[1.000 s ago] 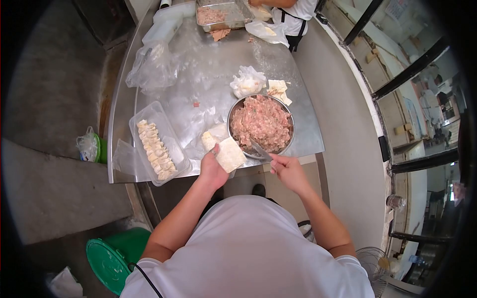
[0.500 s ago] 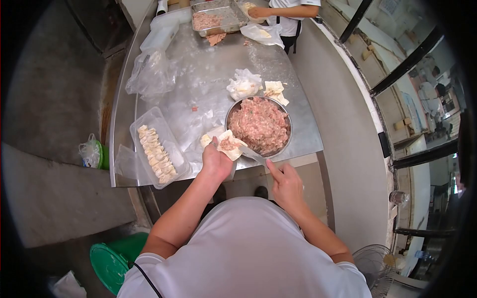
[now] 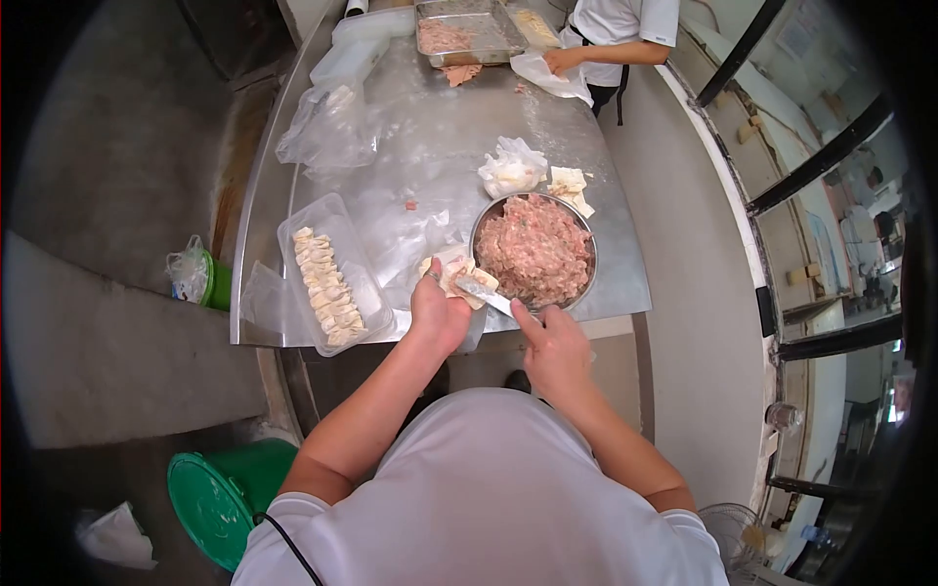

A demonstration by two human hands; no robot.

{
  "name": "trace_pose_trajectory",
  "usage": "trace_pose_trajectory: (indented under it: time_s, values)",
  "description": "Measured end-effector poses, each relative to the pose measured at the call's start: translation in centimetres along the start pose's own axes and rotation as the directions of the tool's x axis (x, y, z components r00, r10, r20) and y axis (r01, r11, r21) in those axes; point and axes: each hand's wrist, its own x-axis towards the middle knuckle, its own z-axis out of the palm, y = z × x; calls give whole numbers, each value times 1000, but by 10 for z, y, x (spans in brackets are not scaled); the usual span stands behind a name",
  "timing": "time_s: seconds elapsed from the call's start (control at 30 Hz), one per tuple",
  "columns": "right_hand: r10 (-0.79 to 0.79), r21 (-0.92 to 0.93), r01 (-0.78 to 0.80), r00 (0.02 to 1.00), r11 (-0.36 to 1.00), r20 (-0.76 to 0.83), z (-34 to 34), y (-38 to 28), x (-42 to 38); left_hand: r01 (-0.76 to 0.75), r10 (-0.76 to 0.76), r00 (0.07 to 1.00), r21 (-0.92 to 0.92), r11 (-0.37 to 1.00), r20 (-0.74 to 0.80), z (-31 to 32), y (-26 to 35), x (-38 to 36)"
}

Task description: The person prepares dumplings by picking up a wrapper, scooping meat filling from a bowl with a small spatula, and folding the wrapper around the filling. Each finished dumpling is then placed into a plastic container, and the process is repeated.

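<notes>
My left hand [image 3: 439, 311] holds a pale dough wrapper [image 3: 451, 269] with a little meat on it, near the table's front edge. In my right hand [image 3: 558, 354] is a flat metal spatula [image 3: 493, 297], its blade lying against the wrapper. Just beyond my right hand stands a round metal bowl [image 3: 588, 280] heaped with minced meat [image 3: 534, 248]. A clear plastic tray [image 3: 369, 293] on the left bears a row of folded dumplings [image 3: 327, 286]. Behind the bowl lie more wrappers [image 3: 570, 188] and a crumpled white plastic bag [image 3: 512, 167].
The metal table [image 3: 440, 137] carries a clear bag [image 3: 327, 132], plastic containers [image 3: 350, 57] and a metal pan [image 3: 489, 47] with meat. At the far right a co-worker's hand [image 3: 564, 61] touches a white bag [image 3: 549, 76]. A green bucket [image 3: 210, 503] stands lower left.
The spatula's blade has moved farther over the wrapper, and my right hand is closer to my left. The co-worker's hand has moved onto the white bag. The whole view has shifted slightly.
</notes>
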Motion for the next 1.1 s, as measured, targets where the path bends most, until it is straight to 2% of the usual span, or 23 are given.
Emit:
trace_pose_trajectory:
  time_s: [0.13, 0.23, 0.33, 0.4, 0.53, 0.63, 0.73, 0.8, 0.9, 1.03, 1.1]
  values:
    - [24, -10, -23, 999, 1000, 36, -1, 3, -6, -20, 21, 1000, -31, 999, 22, 5, 12, -2]
    - [134, 68, -138, 988, 988, 72, -10, 7, -11, -27, 31, 998, -63, 998, 52, -4, 20, 5]
    - [133, 162, -142, 989, 977, 62, -4, -1, 2, -16, 18, 999, -51, 999, 38, 0, 19, 4]
    - [113, 140, -121, 992, 983, 65, 4, -7, 4, -15, 15, 1000, -34, 999, -3, 5, 14, 2]
    - [138, 214, -150, 988, 965, 71, 1, -8, 1, -1, 4, 999, -68, 998, 48, -1, 15, 10]
    - [128, 138, -137, 989, 981, 69, -5, -8, 5, -1, 4, 998, -54, 999, 56, -2, 15, 9]
    - [11, 17, -12, 999, 1000, 51, 2, -4, 12, 0, 1, 1000, -37, 999, 21, 4, 12, 4]
    - [19, 17, -20, 997, 1000, 77, -4, 2, 7, 17, -15, 999, -41, 999, 34, 4, 16, 6]
    - [9, 36, -12, 998, 999, 69, -14, 2, 5, 43, -43, 985, 4, 999, 166, -3, 25, 7]
    - [-69, -3, 69, 997, 998, -15, 0, -5, 14, 28, -30, 996, 29, 999, 81, -1, 21, 4]
    - [-34, 29, 34, 999, 999, 28, 7, -5, 14, -21, 15, 996, 60, 998, 93, 1, 20, 1]
